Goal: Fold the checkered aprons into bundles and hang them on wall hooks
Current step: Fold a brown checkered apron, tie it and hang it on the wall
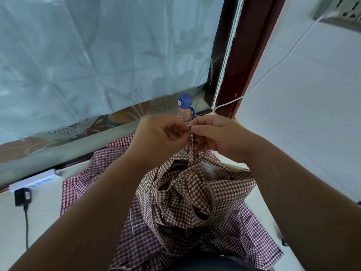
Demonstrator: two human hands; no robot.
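Observation:
A brown-and-white checkered apron (197, 194) hangs bunched in a loose bundle below my hands. Its checkered strap (191, 151) rises from the bundle to my fingers. My left hand (160, 137) pinches the strap's top from the left. My right hand (216, 133) pinches the same strap end from the right, fingertips almost touching the left hand's. A red-and-white checkered apron (93, 173) lies spread flat on the white surface under the bundle.
A bottle with a blue cap (184, 106) stands on the sill behind my hands. A white power strip (35, 180) and black adapter (23, 197) lie at left. Frosted window (97, 55), dark red frame (252, 45), white wall with socket (340, 12) and cord at right.

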